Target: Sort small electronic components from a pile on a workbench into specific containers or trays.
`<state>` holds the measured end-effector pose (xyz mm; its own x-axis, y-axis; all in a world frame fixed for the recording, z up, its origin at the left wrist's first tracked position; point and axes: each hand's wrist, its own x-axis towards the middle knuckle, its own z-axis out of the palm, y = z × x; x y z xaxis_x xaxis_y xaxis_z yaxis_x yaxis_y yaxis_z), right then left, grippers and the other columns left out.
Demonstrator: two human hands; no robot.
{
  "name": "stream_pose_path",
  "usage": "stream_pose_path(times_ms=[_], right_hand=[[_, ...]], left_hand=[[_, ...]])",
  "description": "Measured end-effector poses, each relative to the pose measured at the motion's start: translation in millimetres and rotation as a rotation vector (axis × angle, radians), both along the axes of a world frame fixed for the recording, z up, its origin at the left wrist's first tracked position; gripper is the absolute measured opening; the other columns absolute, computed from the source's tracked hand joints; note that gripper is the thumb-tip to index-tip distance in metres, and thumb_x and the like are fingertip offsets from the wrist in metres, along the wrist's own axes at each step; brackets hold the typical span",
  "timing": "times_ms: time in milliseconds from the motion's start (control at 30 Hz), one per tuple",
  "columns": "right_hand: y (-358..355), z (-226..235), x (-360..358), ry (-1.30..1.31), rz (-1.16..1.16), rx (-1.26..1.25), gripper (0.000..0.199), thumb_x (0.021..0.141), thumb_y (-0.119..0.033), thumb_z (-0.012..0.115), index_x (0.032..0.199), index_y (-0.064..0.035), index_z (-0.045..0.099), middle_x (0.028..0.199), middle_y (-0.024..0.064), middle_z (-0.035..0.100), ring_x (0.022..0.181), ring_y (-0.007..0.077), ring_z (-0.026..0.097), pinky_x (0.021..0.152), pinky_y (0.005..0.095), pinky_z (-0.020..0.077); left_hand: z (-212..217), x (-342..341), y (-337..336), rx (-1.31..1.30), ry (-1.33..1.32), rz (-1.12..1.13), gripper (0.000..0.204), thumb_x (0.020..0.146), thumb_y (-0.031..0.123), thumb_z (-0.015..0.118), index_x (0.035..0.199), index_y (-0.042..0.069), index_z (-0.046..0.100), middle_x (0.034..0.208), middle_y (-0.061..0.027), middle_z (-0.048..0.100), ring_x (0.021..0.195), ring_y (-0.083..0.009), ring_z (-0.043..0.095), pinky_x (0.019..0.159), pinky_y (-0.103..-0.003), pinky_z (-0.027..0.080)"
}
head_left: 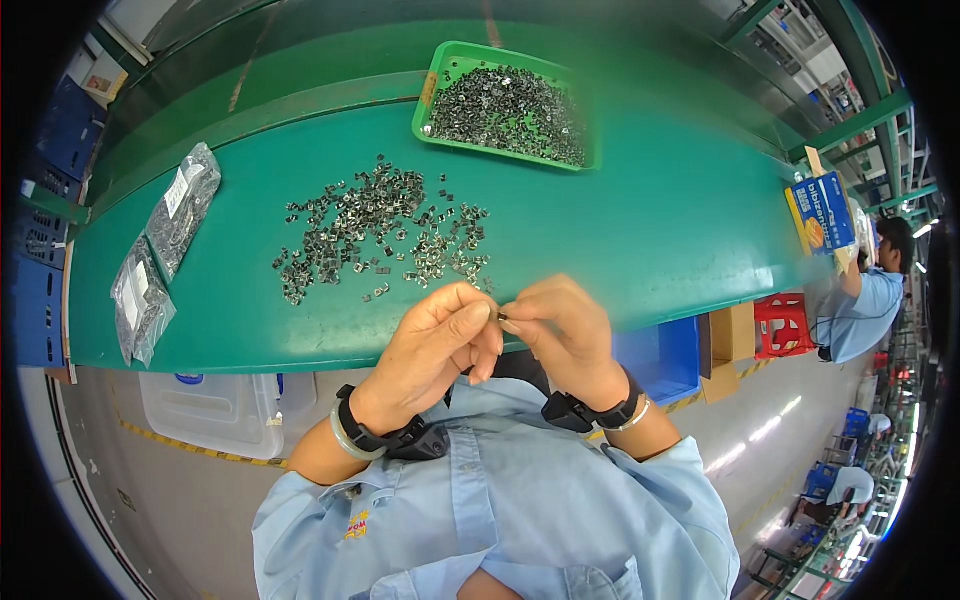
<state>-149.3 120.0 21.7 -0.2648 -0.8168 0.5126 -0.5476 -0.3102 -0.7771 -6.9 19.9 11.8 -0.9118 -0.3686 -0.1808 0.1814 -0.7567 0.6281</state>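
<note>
- R hand [568, 335]: thumb & index pinched on small dark part [502, 316], near edge of table [660, 220].
- L hand [435, 340]: fingers curled, tips beside part; can't tell if gripping.
- Loose pile [365, 220]: on table, beyond hands.
- Risk: part may drop to floor [190, 500], b/c fingertip hold is slight.

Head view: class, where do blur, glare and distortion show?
In the head view, haze softens the right end of the green tray; in the head view, bright streaks glare on the grey floor; in the head view, the green table's near edge bows.
</note>
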Motion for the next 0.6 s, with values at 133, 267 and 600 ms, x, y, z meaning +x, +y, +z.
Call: stream_pose_path(times_ms=[133,267,600], right_hand=[[1,-3,1,-0.049,0.014,-0.002,0.017,0.075,0.003,0.068,0.088,-0.0045,0.060,0.081,0.0063,0.061,0.075,0.0198,0.060,0.061,0.0290,0.0488],[1,-3,1,-0.061,0.032,0.001,0.017,0.076,0.002,0.068,0.088,-0.0046,0.060,0.081,0.0063,0.061,0.075,0.0199,0.060,0.061,0.0290,0.0488],[1,0,-1,0.023,0.057,0.018,0.016,0.076,0.002,0.067,0.088,-0.0048,0.060,0.080,0.0071,0.061,0.073,0.0205,0.060,0.060,0.0292,0.0492]], left_hand=[[-8,-1,-1,0.133,0.108,-0.087,0.015,0.093,0.021,0.055,0.090,0.007,0.052,0.070,-0.0052,0.059,0.053,-0.0131,0.052,0.050,-0.027,0.043],[-12,-3,0,0.188,0.143,-0.097,0.014,0.093,0.020,0.056,0.089,0.007,0.052,0.070,-0.0057,0.060,0.052,-0.0137,0.052,0.049,-0.028,0.042],[-2,1,-3,0.004,0.011,-0.068,0.019,0.091,0.021,0.058,0.089,0.005,0.049,0.067,-0.0051,0.057,0.049,-0.0145,0.051,0.046,-0.029,0.041]])
